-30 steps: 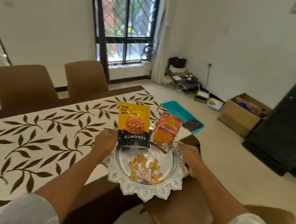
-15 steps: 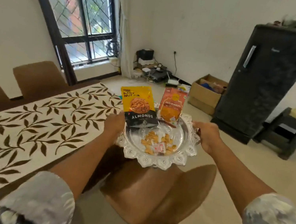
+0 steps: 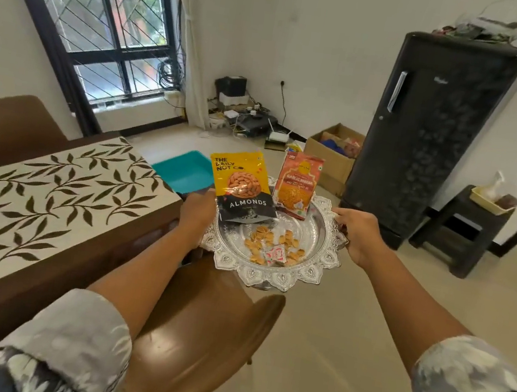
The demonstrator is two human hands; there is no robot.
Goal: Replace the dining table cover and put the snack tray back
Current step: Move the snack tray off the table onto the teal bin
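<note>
A silver snack tray (image 3: 275, 275) with a scalloped rim hangs in the air past the table's end, above a brown chair (image 3: 205, 339). My left hand (image 3: 195, 216) grips its left rim and my right hand (image 3: 357, 234) grips its right rim. On the tray stand a yellow-and-black almonds pouch (image 3: 241, 186) and an orange snack pouch (image 3: 297, 185), with several loose snack pieces and a small red-and-white sachet (image 3: 275, 254). The dining table (image 3: 45, 291) at the left wears a cream cover with dark leaf print (image 3: 39, 196).
A black fridge (image 3: 433, 138) stands ahead at the right, with a dark stool (image 3: 459, 232) beside it. A cardboard box (image 3: 333, 160), a teal tray (image 3: 183, 171) and cables lie on the floor. Another brown chair (image 3: 9, 125) stands behind the table by the window.
Both hands have carried the tray off the table's end to the right, out over the chair. My view has swung right, bringing the fridge and stool into sight.
</note>
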